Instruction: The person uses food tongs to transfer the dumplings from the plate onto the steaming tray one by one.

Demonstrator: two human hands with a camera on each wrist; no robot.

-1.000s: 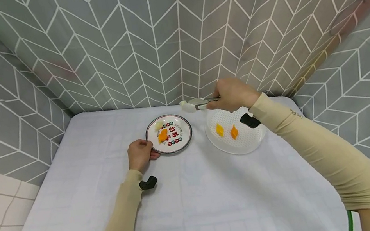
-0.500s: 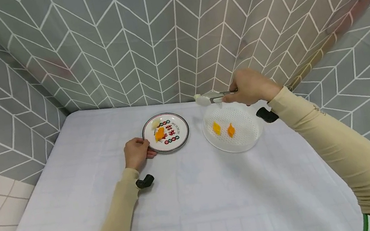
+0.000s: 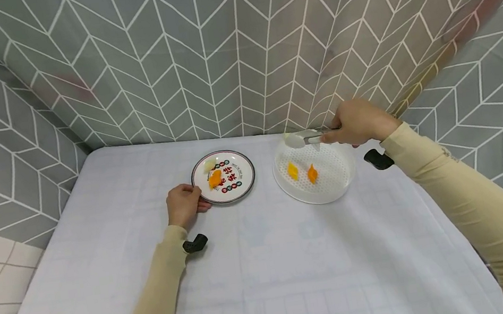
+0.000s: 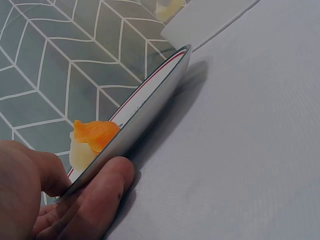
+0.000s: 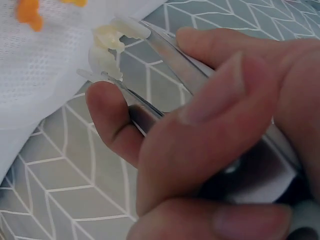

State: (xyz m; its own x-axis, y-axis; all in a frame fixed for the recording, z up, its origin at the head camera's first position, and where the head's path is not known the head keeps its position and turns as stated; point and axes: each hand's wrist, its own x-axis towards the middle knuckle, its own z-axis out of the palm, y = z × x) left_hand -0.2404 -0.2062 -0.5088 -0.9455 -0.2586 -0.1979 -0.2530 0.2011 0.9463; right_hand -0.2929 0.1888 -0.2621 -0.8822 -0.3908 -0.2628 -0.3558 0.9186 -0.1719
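Note:
My left hand (image 3: pixel 184 205) pinches the near-left rim of a round white plate (image 3: pixel 247 185) with red lettering, thumb above and fingers beneath. An orange piece (image 3: pixel 215 179) and a pale piece (image 3: pixel 209 164) lie on the plate; the left wrist view shows them close together. My right hand (image 3: pixel 358 121) grips metal tongs (image 5: pixel 172 57) with whitish tips, above the back of a round white perforated tray (image 3: pixel 326 193). Between the tips sits a pale yellowish-white piece (image 5: pixel 107 39). On the tray lie a yellow piece (image 3: pixel 292 171) and an orange, leaf-shaped piece (image 3: pixel 312 174).
The table (image 3: pixel 268 278) has a white cloth. A grey curtain (image 3: pixel 200 67) with white chevron lines hangs right behind its back edge and along both sides. The plate stands left of the tray, with a strip of cloth between them.
My right hand has moved right with the tongs and the pale piece, from the gap between plate and tray to above the tray's back. My left hand keeps hold of the plate.

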